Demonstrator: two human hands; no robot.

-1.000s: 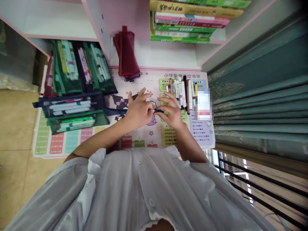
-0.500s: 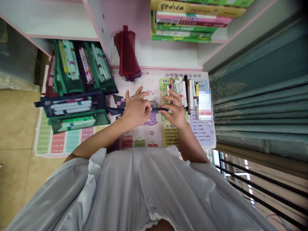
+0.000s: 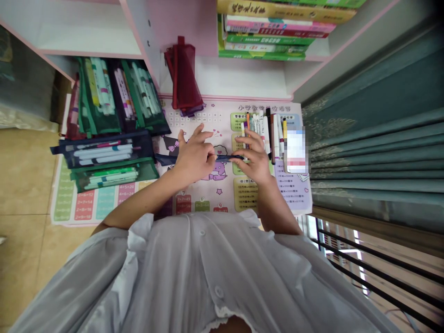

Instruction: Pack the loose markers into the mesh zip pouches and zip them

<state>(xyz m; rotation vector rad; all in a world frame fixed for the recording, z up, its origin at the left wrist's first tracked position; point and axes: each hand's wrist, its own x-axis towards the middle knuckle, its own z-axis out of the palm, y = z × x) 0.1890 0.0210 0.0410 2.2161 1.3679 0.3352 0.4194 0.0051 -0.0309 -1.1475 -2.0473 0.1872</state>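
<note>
Above the middle of the printed desk mat (image 3: 194,196), both my hands hold a dark navy zip pouch (image 3: 167,160), seen nearly edge-on. My left hand (image 3: 196,159) pinches its upper edge between thumb and forefinger, with the other fingers raised. At the pouch's right end, my right hand (image 3: 255,157) grips it between thumb and fingertips. My left hand hides part of the pouch, and whatever is inside cannot be seen. Just beyond my right hand lies a row of loose marker pens (image 3: 265,132), their caps in several colours.
Mesh pouches filled with markers (image 3: 104,150) are piled at the left. Dark red mesh pouches (image 3: 183,76) lie against the shelf at the back. A blurred phone-like object (image 3: 296,150) is right of the pens. Books (image 3: 270,34) fill the upper shelf; a curtain (image 3: 374,125) hangs at right.
Hardly anything differs. Both hands keep their hold on the navy pouch, with only slight finger shifts, and the view has moved a little.
</note>
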